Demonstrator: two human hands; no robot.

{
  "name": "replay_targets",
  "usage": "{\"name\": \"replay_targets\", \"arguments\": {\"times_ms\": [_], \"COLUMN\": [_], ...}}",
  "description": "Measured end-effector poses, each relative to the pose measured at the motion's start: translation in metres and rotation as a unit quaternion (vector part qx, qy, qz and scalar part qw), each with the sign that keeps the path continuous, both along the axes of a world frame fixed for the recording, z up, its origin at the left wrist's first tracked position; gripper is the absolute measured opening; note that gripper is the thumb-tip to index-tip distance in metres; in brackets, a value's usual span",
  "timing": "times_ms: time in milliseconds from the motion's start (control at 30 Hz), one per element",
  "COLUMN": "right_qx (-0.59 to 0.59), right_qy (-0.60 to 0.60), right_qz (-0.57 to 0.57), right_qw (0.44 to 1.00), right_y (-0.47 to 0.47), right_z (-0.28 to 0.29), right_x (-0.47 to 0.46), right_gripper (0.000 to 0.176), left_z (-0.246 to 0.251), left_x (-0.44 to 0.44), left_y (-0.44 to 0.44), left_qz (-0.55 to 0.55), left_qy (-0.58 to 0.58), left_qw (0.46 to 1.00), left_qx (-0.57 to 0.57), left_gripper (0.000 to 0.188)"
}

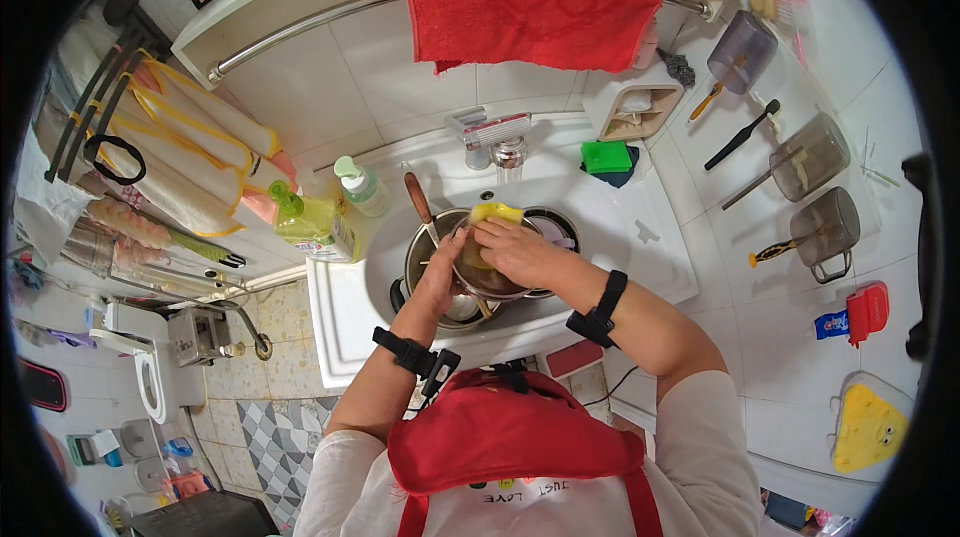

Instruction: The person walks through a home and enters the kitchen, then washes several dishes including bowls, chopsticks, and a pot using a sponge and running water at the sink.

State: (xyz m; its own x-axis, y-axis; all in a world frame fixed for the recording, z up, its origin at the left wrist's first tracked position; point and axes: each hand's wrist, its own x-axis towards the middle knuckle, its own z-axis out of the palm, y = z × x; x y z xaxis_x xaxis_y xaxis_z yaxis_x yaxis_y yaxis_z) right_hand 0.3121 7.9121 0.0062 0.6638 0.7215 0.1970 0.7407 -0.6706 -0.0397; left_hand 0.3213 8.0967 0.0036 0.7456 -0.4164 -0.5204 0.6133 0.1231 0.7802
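Note:
My left hand grips the near-left rim of a round metal bowl over the white sink. My right hand presses a yellow sponge or cloth against the bowl's far rim and inside. Beneath the bowl sits a larger steel pot with a black handle, holding chopsticks and other dishes partly hidden by my hands. A utensil with a brown wooden handle leans out of that pot. Another pan lies to the right, mostly covered by my right hand. Water runs from the chrome faucet.
Left of the basin stand a green detergent bottle and a pump bottle. A green sponge rests on the right rim. Overhead, a red towel hangs from a rail. Cups are mounted along the right wall.

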Motion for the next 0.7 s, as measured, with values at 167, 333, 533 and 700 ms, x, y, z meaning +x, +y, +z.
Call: {"name": "replay_targets", "arguments": {"times_ms": [167,333,533,700], "right_qx": [-0.125,-0.149,0.295,0.462], "right_qy": [0.047,0.207,0.256,0.583], "right_qz": [-0.121,-0.15,-0.257,-0.231], "right_qw": [0.984,0.955,0.884,0.627], "right_y": [0.004,0.016,0.032,0.038], "right_z": [0.011,-0.008,-0.036,-0.021], "right_x": [0.007,0.006,0.025,0.016], "right_gripper": [0.022,0.021,0.021,0.019], "left_z": [-0.025,-0.056,-0.039,-0.04], "left_x": [0.0,0.007,-0.004,0.008], "left_y": [-0.002,-0.007,-0.021,-0.015], "left_qz": [0.069,0.144,0.13,0.176], "left_qy": [-0.022,-0.132,-0.064,-0.048], "left_qw": [0.997,0.98,0.989,0.983], "left_qx": [-0.031,0.033,-0.025,-0.014], "left_gripper": [0.051,0.053,0.059,0.055]}}
